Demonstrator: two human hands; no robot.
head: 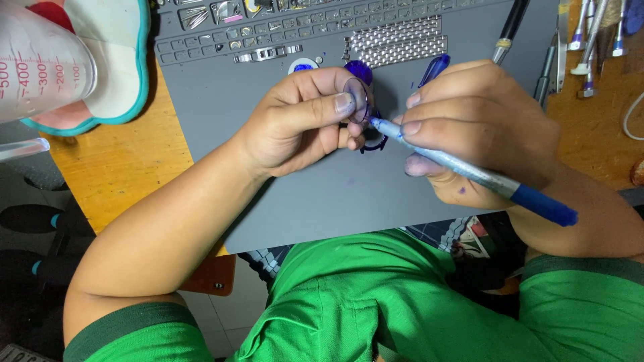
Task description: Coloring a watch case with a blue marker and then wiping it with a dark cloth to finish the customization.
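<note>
My left hand [298, 124] pinches a small round clear disc [356, 98], like a watch crystal, upright between thumb and fingers above the grey work mat [315, 194]. My right hand [479, 124] grips a slim silver tool with a blue end [469, 173]. Its tip touches the disc's lower edge. Small blue pieces [359, 69] lie on the mat just behind the disc, and a dark blue ring part [373, 142] shows below my left fingers.
A metal watch band [396, 41] and small parts lie in the mat's top trays. Screwdrivers and tweezers [585, 40] rest at the upper right on the wooden desk [111, 161]. A clear measuring cup [37, 67] stands on a teal-edged pad at the upper left.
</note>
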